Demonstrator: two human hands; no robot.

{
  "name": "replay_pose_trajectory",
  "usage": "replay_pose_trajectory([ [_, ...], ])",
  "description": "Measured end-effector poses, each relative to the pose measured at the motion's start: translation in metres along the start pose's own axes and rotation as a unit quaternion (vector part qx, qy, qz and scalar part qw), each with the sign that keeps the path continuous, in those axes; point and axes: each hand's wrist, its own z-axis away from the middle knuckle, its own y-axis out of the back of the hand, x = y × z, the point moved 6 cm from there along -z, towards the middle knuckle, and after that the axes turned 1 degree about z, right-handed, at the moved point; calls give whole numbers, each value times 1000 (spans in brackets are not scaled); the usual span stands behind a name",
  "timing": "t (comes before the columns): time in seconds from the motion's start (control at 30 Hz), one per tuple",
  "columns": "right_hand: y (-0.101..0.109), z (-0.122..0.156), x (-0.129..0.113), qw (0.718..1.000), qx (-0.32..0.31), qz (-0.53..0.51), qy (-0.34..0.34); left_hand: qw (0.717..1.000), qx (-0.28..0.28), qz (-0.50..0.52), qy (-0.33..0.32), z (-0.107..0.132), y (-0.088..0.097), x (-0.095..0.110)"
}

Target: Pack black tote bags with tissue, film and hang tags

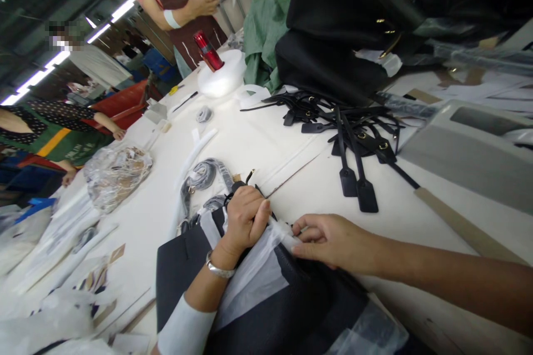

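Observation:
A black handbag [179, 272] lies on the table in front of me, partly covered by thin white tissue paper [254, 288]. My left hand [245, 219], with a silver bracelet at the wrist, is closed at the bag's upper edge. Its fingers hide what they grip; a black strap end with a gold-coloured tip [250, 176] pokes out beyond them. Just to its right, my right hand [328, 238] pinches a bunched part of the white wrapping between thumb and fingers. Clear plastic [366, 333] covers the bag's lower right part.
Black straps with tags [353, 144] are heaped ahead, before large black bags [333, 28]. Coiled grey straps [206, 175] lie beyond my left hand. A plastic bag [119, 175], a white roll holding a red can [208, 50] and a grey bin [478, 150] surround the workspace. Co-workers stand across the table.

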Motion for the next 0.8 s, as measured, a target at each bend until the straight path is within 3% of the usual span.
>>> replay_pose_trajectory([
  [0.13, -2, -8, 7, 999, -38, 8, -17, 999, -30, 3, 10, 2, -6, -1],
  [0.2, 1, -6, 0, 995, -3, 94, 22, 999, -45, 3, 31, 3, -10, -4],
  [0.27, 6, 1, -16, 962, 76, 246, 92, 996, -48, 1, 69, 3, -10, -10],
  [0.33, 4, 13, -31, 905, 140, 373, 151, 993, -48, 3, 107, 3, -4, -16],
  [0.4, -2, 23, -38, 873, 158, 425, 181, 990, -54, 10, 132, 3, 10, -19],
  [0.47, -6, 32, -39, 863, 169, 432, 200, 986, -60, 18, 157, 7, 33, -17],
  [0.6, -15, 49, -32, 826, 194, 471, 242, 970, -107, 29, 218, 34, 73, 9],
  [0.67, -20, 53, -25, 811, 200, 489, 253, 961, -164, 17, 220, 56, 70, 32],
  [0.73, -24, 54, -17, 808, 206, 491, 254, 956, -201, -17, 213, 79, 54, 52],
  [0.8, -29, 51, -11, 812, 209, 484, 253, 956, -199, -54, 207, 97, 31, 62],
])
